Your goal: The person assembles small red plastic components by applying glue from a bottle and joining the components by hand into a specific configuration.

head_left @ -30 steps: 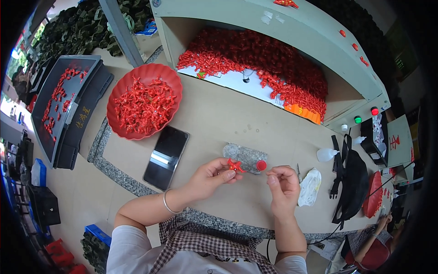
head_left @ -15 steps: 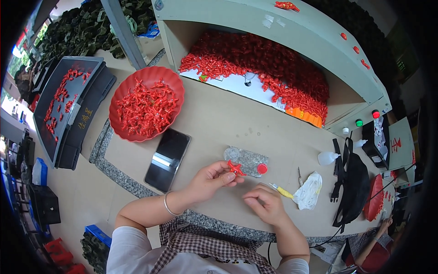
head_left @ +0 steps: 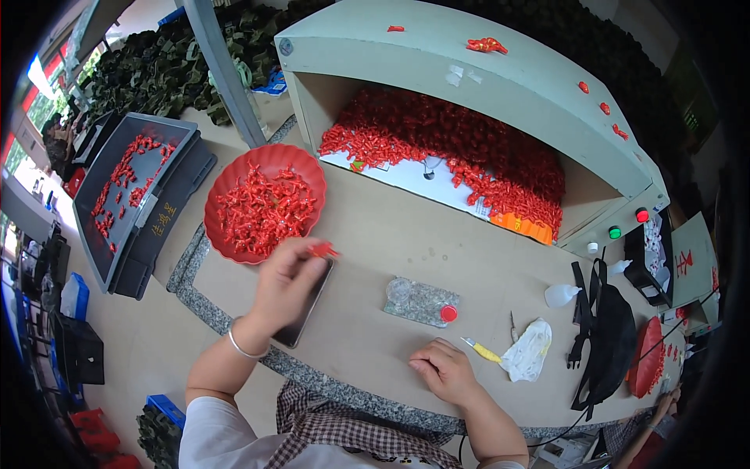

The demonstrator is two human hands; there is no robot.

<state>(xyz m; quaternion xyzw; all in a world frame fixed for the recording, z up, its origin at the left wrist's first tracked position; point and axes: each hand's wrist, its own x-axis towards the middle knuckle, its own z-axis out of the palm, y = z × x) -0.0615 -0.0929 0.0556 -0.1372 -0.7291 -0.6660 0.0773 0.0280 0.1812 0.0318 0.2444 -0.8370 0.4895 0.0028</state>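
My left hand [head_left: 291, 283] pinches a small red shiny plastic piece with several points [head_left: 323, 250] between thumb and fingertips. It hovers over a black phone [head_left: 295, 330], close to the near right rim of a red scalloped bowl [head_left: 319, 195]. Inside the bowl lies a heap of similar red pieces [head_left: 262, 207]. Loosely curled, my right hand [head_left: 447, 370] rests on the table by its near edge, with nothing visible in its fingers. Beside it lie a yellow-handled pointed tool [head_left: 483, 352] and a crumpled white cloth [head_left: 526, 350].
A transparent block with a red cap [head_left: 422, 302] lies mid-table. Behind it, a pale green cabinet [head_left: 469, 78] holds piled red parts [head_left: 437, 133]. A grey bin [head_left: 168, 219] stands left; a white squeeze bottle [head_left: 561, 295] and black waist bag [head_left: 611, 332] lie right.
My left hand has moved left and away from me with the red piece, from beside the transparent block to near the bowl. My right hand has shifted slightly left, still curled.
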